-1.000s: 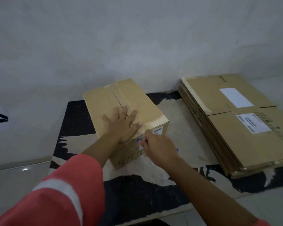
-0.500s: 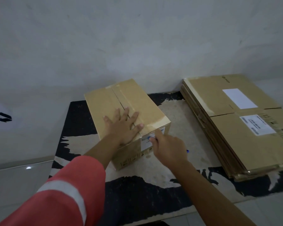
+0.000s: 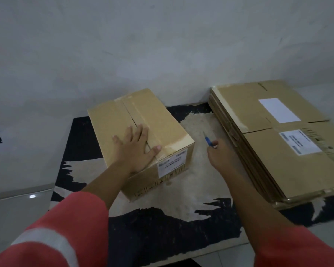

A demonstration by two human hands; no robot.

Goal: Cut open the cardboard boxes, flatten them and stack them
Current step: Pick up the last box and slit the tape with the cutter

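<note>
1. The closed cardboard box (image 3: 162, 124) sits on the worn mat (image 3: 162, 228), skewed, with its labelled end toward the person. The stack of flattened boxes (image 3: 268, 160) is on the right, apart from it.
2. The left hand (image 3: 136, 149) lies flat on the box top, fingers straight and spread, palm over the near end of the centre seam (image 3: 131, 114). It is pressing, not gripping.
3. The right hand (image 3: 222, 157) has its fingers curled round a blue cutter (image 3: 208, 141), with the thin tip pointing away. It hovers over the mat between box and stack and is off the cardboard.
4. The light is dim, so I can't tell whether the seam tape is slit yet. I'm treating it as uncut.
5. Step in hand: cut the top seam.
   - Move the left palm off the seam line to one flap first, because it sits right in the blade path.
   - Start at one end and run one shallow pass along the gap between the flaps.
   - Then slit the tape at both edge overhangs.
6. Keep downward pressure on the box so it doesn't skate on the mat.
7. Cut away from the holding hand.
</note>
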